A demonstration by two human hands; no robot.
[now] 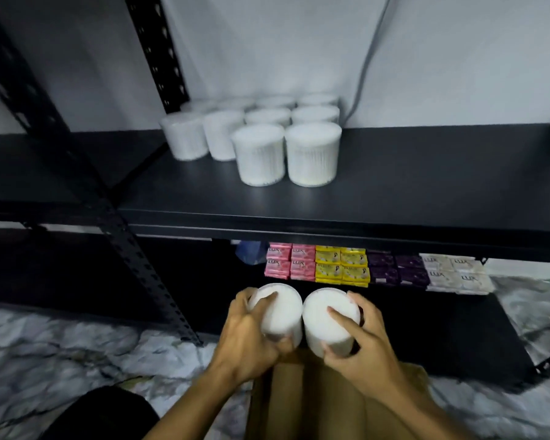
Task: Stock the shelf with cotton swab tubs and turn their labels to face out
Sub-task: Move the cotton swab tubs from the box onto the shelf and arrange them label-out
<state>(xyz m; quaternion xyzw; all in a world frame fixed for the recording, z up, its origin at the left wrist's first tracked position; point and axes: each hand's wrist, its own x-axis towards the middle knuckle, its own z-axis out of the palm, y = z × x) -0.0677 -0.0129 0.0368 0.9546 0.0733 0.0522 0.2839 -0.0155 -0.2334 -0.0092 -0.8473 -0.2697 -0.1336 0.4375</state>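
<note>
My left hand [248,338] grips one clear round cotton swab tub [285,308] and my right hand [359,347] grips a second tub [323,315]. The two tubs touch side by side, held above a brown cardboard box [302,395] and below the front edge of the black shelf [426,185]. On that shelf, left of centre, stands a cluster of several swab tubs [313,154] in rows reaching back to the wall. No label shows on any tub in this blurred frame.
A black perforated upright [131,249] runs diagonally at the left. On the lower shelf [442,328] lie stacked soap bars [342,265] in pink, yellow, purple and white. A grey cable [367,58] hangs down the wall. The floor is marbled white.
</note>
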